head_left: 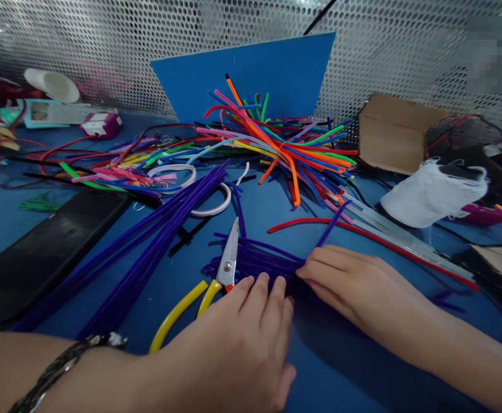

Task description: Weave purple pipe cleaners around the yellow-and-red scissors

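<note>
A pile of short purple pipe cleaners point(259, 257) lies between my hands. My left hand point(242, 338) rests over the pile's near edge, fingers stretched out and thumb apart. Beneath and beside that hand are scissors point(228, 265) with yellow handles, blades pointing away from me across the pile; part of a handle is hidden. My right hand point(345, 281) has its fingertips pressed together at the right end of the pile, closed on purple pipe cleaners. One purple piece sticks up above its knuckles. A bundle of long purple pipe cleaners point(148, 241) lies to the left.
Mixed coloured pipe cleaners point(277, 143) are heaped before a blue board point(246, 74). A black flat case point(48, 252) lies left, near rolls of white tape point(212, 209). On the right are a red pipe cleaner point(363, 229), white yarn point(434, 195) and a cardboard box point(395, 132).
</note>
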Demonstrator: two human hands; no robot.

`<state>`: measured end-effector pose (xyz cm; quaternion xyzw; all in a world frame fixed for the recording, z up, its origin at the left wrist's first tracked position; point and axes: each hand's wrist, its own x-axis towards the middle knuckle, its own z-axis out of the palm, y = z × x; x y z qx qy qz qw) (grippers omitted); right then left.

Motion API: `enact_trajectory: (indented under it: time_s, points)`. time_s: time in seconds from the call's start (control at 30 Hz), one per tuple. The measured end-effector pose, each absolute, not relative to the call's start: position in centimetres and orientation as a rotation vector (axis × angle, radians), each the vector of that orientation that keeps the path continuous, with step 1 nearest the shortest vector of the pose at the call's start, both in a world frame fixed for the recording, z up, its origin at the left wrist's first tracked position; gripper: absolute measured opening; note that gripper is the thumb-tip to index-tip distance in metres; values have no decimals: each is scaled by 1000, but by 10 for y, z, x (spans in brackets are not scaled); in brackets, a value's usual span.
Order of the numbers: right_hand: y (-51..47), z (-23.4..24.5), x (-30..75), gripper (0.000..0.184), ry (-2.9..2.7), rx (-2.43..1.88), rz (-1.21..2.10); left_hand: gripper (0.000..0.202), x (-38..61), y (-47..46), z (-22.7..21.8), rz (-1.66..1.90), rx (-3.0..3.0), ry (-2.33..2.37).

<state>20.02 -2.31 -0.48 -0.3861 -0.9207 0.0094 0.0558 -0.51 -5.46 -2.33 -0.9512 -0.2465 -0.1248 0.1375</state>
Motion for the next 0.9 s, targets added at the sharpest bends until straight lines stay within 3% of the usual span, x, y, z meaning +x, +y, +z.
enact_trajectory:
  time_s: [0.57, 0.9]
  points:
    - [-34, -8, 210, 26, -2674, -1226, 444, 46, -7, -50, -17, -217, -2877, -911]
    - [-34, -8, 207, 18, -2590, -1249, 329, 48, -4, -51, -20, -271, -2709, -880]
